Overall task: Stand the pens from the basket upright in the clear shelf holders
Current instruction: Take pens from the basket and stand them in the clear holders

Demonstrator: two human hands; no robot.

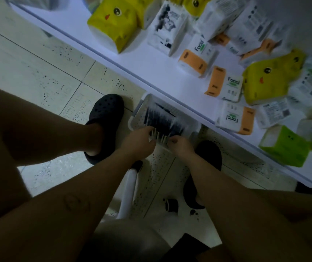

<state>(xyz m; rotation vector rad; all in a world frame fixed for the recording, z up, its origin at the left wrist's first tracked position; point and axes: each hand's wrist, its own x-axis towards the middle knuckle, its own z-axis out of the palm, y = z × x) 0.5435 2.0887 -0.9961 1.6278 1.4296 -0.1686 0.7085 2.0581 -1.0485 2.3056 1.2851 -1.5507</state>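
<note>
A white perforated basket (141, 110) sits on the tiled floor under the edge of a white shelf. Several dark pens (162, 118) with pale ends lie packed side by side in it. My left hand (139, 140) and my right hand (179, 143) reach down into the near end of the basket. Both close their fingers round a bunch of pens, whose pale ends (160, 137) stick out between them. The view is blurred, so single pens are hard to tell apart. No clear holder is in view.
The white shelf (151, 59) runs diagonally across the top right, loaded with yellow, white, orange and green tissue packs (113, 23). My feet in dark clogs (106, 110) flank the basket. A white stool leg (128, 188) and small dark bits (171, 205) are on the floor below.
</note>
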